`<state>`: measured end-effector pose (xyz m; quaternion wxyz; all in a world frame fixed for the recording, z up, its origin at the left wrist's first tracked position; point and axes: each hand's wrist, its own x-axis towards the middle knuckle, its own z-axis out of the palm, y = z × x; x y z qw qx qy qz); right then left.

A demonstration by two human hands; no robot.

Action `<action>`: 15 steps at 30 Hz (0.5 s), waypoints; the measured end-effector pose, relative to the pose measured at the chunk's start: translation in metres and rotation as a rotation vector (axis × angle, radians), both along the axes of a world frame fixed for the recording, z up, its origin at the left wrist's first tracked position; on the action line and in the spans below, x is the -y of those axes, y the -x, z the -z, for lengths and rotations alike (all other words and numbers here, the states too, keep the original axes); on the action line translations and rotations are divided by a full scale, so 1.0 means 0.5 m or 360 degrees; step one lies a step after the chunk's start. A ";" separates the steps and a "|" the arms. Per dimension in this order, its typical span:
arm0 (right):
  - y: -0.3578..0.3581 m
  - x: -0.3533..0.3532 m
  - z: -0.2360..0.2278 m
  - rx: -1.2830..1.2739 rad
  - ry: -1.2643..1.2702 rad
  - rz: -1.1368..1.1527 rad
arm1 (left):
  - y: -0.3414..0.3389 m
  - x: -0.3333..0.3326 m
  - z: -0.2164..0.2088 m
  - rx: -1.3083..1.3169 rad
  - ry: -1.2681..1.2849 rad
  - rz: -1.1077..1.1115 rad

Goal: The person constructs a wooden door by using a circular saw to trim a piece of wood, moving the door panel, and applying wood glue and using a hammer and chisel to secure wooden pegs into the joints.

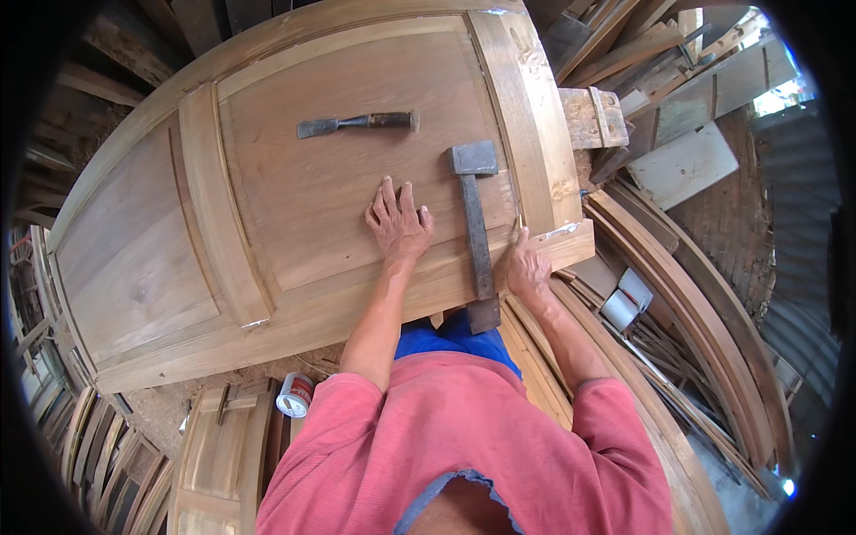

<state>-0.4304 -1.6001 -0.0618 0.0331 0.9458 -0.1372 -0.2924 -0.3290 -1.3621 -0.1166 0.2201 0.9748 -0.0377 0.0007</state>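
A wooden panelled door (357, 223) lies flat in front of me. My left hand (399, 221) rests open on its larger panel, fingers spread, holding nothing. At the door's near right corner is my right hand (530, 267), closed beside the frame joint, index finger and thumb toward the rail. A thin pale sliver (520, 220) shows at its fingertip; whether the hand grips it is hard to see. Between my hands lies a hammer (477, 232) with a square metal head and dark handle, its end overhanging the near edge. Farther off, a wood-handled chisel (357, 123) lies on the panel.
A tin can (295, 395) stands below the door's near edge, close to another panelled piece (218, 455). Long curved boards (695, 303) and scrap wood lie to the right, with a white container (620, 308) among them. Stacked timber (615, 45) fills the far side.
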 end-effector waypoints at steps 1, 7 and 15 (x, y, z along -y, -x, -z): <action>0.033 0.016 0.017 0.0080 -0.0001 -0.0010 | -0.001 0.004 -0.004 0.0011 -0.0001 0.0014; -0.088 0.029 0.058 0.0288 0.0015 -0.0078 | -0.004 0.000 -0.001 0.0006 0.0021 0.0008; -0.417 0.043 0.047 0.0390 0.0058 -0.0246 | -0.010 0.000 -0.009 -0.0009 0.0012 -0.0042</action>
